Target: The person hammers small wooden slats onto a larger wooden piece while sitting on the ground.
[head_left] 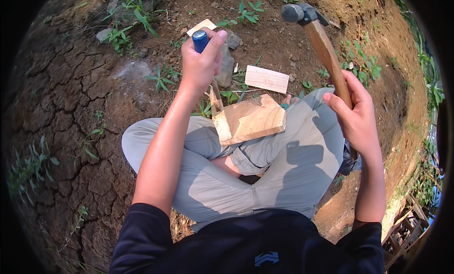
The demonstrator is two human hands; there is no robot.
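Note:
My left hand point(201, 63) is closed around a chisel-like tool with a blue handle point(200, 41), its pale butt end facing up. My fist hides the rest of that tool. On the right, my right hand point(358, 115) grips a claw hammer point(326, 49) by its wooden handle, the dark metal head raised up and away from the wood. A pale wood block point(253, 120) with a chipped, uneven top rests at my crossed legs, between and below the two hands. A narrow wood strip point(215, 101) stands by its left side, under my left fist.
Beyond the block, a small flat board point(267, 79) lies on the soil, and another wood piece point(202, 26) lies past my left hand. A grey stone point(225, 68) sits beside that hand. Cracked earth point(71, 118) spreads leftward; weeds point(362, 63) grow behind the hammer.

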